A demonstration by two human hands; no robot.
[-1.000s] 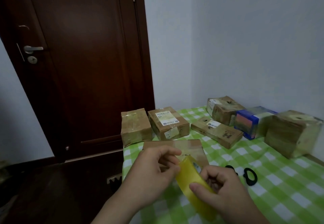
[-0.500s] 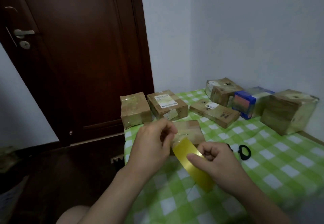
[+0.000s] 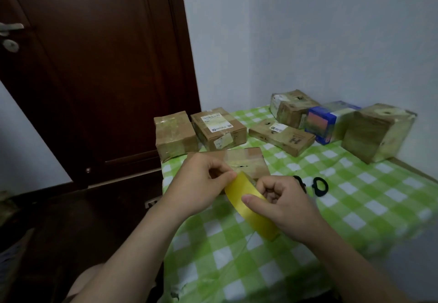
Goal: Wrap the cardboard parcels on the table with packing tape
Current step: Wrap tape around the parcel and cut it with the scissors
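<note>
Both hands are held above the near half of the tabletop [image 3: 355, 208], which is covered in a green-and-white checked cloth. The left hand [image 3: 201, 184] pinches the upper rim of the yellow tape [image 3: 246, 208] between thumb and forefinger, with its other fingers curled in behind. The right hand [image 3: 286, 205] grips the roll from the right. Its thumb lies flat on the outer face and its fingers [image 3: 272, 189] are curled into the core. The roll is tilted, its top toward the left hand, and it is lifted off the cloth.

Just behind the hands lies a flat parcel [image 3: 246, 160], its near edge hidden by them. Black scissors [image 3: 318, 185] lie just to the right of the right hand, touching nothing else.

Along the far side stand six more boxes. A taped parcel [image 3: 174, 134] sits at the far-left corner, flush with the tabletop's left edge and close to the dark door [image 3: 94, 77]. A labelled parcel [image 3: 218, 128] is just beside it. A low parcel marked H [image 3: 282, 135] lies a little to the right. Behind that one, a squat parcel [image 3: 291, 107] and a blue box [image 3: 329, 121] are pressed together near the wall [image 3: 308, 30]. A tall parcel [image 3: 376, 132] stands at the right, just beside the wall.

Bare cloth lies right of the scissors, out to the right edge along the wall. More bare cloth lies under and in front of the hands, down to the near edge, where the cloth hangs over. The left edge runs from the corner parcel toward the person, with dark floor [image 3: 71, 219] beyond it.
</note>
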